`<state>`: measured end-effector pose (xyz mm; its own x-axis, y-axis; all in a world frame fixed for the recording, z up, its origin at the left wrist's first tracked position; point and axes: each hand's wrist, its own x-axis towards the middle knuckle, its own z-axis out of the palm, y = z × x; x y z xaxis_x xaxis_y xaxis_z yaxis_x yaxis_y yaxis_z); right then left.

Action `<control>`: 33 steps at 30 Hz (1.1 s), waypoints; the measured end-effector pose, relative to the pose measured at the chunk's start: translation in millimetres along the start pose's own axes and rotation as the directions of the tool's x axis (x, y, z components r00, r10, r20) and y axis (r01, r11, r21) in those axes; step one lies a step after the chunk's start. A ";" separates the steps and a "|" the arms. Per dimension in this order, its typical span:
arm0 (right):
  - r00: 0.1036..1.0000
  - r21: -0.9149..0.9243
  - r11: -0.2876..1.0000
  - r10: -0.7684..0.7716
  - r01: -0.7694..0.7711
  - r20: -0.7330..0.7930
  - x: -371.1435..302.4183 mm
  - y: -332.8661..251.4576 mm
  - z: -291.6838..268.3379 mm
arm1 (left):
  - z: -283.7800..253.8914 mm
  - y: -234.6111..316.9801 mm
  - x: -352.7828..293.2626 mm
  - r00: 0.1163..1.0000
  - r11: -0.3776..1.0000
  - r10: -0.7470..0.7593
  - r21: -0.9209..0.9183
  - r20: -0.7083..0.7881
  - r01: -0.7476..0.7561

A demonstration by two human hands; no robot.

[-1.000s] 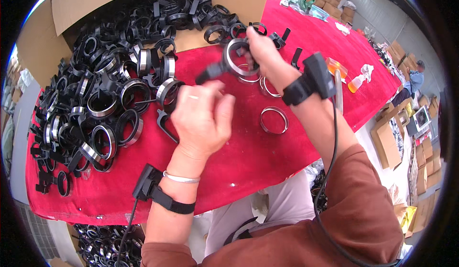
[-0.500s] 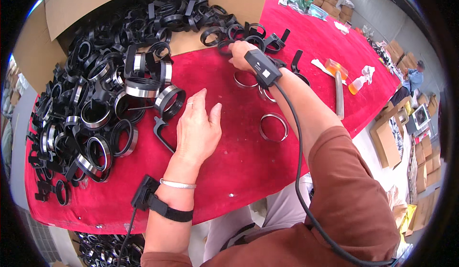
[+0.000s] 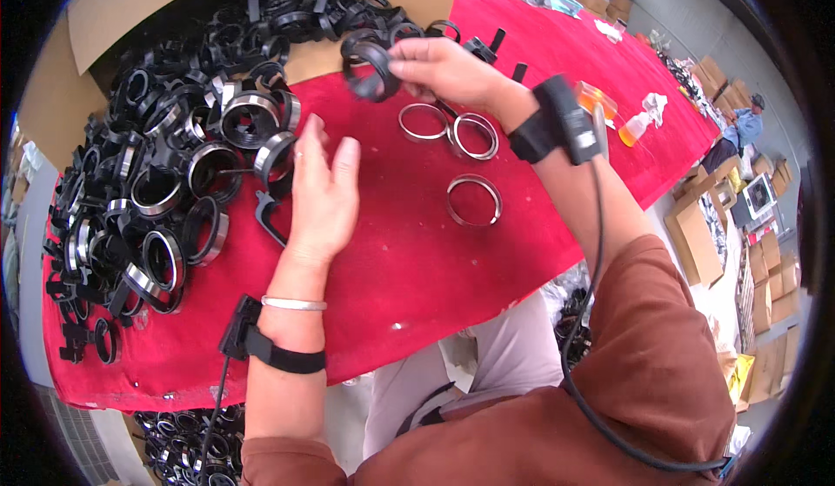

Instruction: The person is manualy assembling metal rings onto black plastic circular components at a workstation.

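Observation:
My right hand point(image 3: 445, 70) pinches a black plastic ring point(image 3: 383, 88) between thumb and fingers, held above the red cloth and slightly blurred. Open and holding nothing, my left hand point(image 3: 322, 201) has its thumb apart from the fingers. Left of it lies a big heap of black rings point(image 3: 161, 192), many with a shiny metal band around them. A black curved piece point(image 3: 265, 216) rests beside my left wrist. Several thin metal bands, one nearest me point(image 3: 474, 224), lie on the cloth below and right of my right hand.
An open cardboard box point(image 3: 174, 7) spills black rings onto the red-covered table point(image 3: 391, 260). Farther right are a hammer point(image 3: 600, 125) and a spray bottle with orange liquid point(image 3: 637, 127). Another person point(image 3: 739, 129) is in the background at right. More rings point(image 3: 187, 442) show below the table edge.
My right hand has lifted a black ring from near the box and brought it left and nearer my left hand. My left hand, still open, has shifted slightly left and away from me.

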<state>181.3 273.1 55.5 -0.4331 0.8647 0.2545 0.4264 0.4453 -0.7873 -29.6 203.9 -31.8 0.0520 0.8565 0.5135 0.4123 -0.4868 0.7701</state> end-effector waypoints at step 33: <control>0.869 -0.834 0.390 -0.456 0.390 0.193 -71.4 -14.6 38.9 | -21.7 16.2 11.4 0.927 0.437 -0.269 -0.824 0.262 0.360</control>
<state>175.1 195.8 26.9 -0.7237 0.5033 0.4721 0.6600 0.7046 0.2605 -42.1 202.0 -5.3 0.1759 0.9697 0.1692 -0.5502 -0.0457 0.8338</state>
